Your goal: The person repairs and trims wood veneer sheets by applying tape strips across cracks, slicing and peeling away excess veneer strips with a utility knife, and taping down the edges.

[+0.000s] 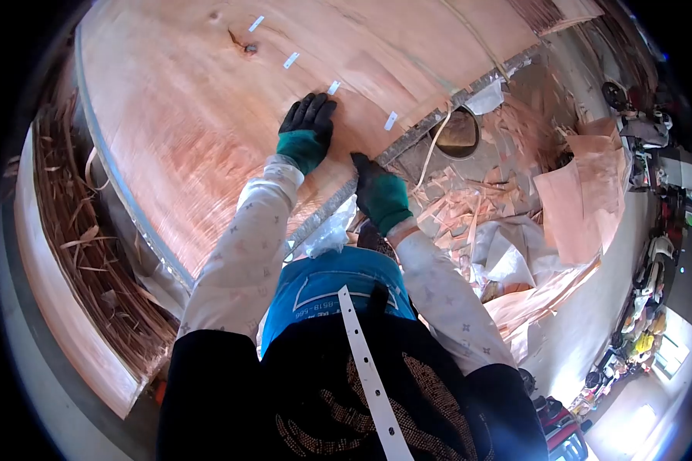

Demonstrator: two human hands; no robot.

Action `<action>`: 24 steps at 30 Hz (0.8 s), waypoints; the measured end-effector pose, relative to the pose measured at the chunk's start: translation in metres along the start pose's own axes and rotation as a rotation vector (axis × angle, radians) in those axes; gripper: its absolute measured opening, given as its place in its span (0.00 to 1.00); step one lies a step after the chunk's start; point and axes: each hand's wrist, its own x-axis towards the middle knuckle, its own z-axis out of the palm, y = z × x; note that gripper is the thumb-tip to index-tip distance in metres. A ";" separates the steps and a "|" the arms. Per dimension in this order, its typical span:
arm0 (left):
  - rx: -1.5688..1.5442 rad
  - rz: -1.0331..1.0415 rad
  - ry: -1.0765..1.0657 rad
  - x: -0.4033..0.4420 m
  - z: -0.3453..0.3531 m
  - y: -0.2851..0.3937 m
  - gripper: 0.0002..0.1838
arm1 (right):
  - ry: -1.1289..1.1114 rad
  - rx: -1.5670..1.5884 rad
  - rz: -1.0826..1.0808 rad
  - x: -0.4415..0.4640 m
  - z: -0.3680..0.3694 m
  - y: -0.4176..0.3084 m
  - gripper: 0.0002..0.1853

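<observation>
A large sheet of reddish wood veneer [200, 115] lies over the worktable, with a dark knot and several short white perforated tape pieces [291, 60] on its surface. My left hand [307, 132], in a black and green glove, rests flat on the veneer, fingers stretched out, their tips just below one tape piece [334, 87]. At the sheet's near right edge is my right hand [382, 194], gloved alike, its fingers curled in by the table edge; what they hold is hidden. A long white perforated tape [370, 373] hangs down my front, over a blue apron [331, 280].
Stacked veneer with ragged strips [92, 253] stands left of the table. On the right, veneer scraps [477, 200] cover the floor around a round opening [457, 132], beside a bent veneer piece [584, 200]. Scooters [646, 127] and clutter line the far right.
</observation>
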 end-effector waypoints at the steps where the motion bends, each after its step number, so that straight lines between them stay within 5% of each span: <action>1: 0.005 0.001 0.013 0.001 0.000 0.000 0.19 | 0.004 0.020 -0.001 -0.008 -0.002 0.003 0.23; 3: -0.013 0.003 0.023 0.000 0.002 0.000 0.19 | -0.108 0.005 0.079 -0.022 -0.019 -0.002 0.23; 6: 0.017 0.068 -0.056 0.000 -0.016 -0.007 0.20 | -0.033 0.093 -0.085 -0.056 -0.027 0.031 0.25; 8: 0.095 -0.062 -0.229 -0.008 -0.050 -0.040 0.24 | 0.083 0.218 0.012 -0.091 -0.031 0.070 0.26; 10: 0.444 -0.260 -0.304 -0.043 -0.094 -0.098 0.30 | 0.027 0.972 0.647 -0.136 -0.084 0.089 0.26; 12: 0.624 -0.350 -0.197 -0.058 -0.159 -0.117 0.34 | 0.116 1.007 0.846 -0.162 -0.129 0.096 0.27; 13: 0.537 -0.308 -0.099 -0.043 -0.198 -0.098 0.31 | 0.190 1.004 0.841 -0.175 -0.139 0.097 0.27; 15: -0.153 -0.326 0.049 -0.007 -0.256 -0.029 0.23 | 0.281 1.004 0.837 -0.191 -0.137 0.093 0.26; 17: -0.840 -0.402 -0.068 0.009 -0.299 0.053 0.29 | 0.245 1.016 0.762 -0.192 -0.131 0.080 0.25; 18: -0.995 -0.299 -0.202 0.003 -0.313 0.083 0.34 | 0.189 1.053 0.792 -0.187 -0.123 0.071 0.24; 22: -1.404 0.218 -0.474 0.029 -0.313 0.145 0.20 | -0.060 1.099 0.875 -0.140 -0.107 0.013 0.23; 24: -1.463 0.304 -0.557 0.037 -0.316 0.151 0.16 | -0.090 1.028 0.736 -0.124 -0.098 -0.009 0.20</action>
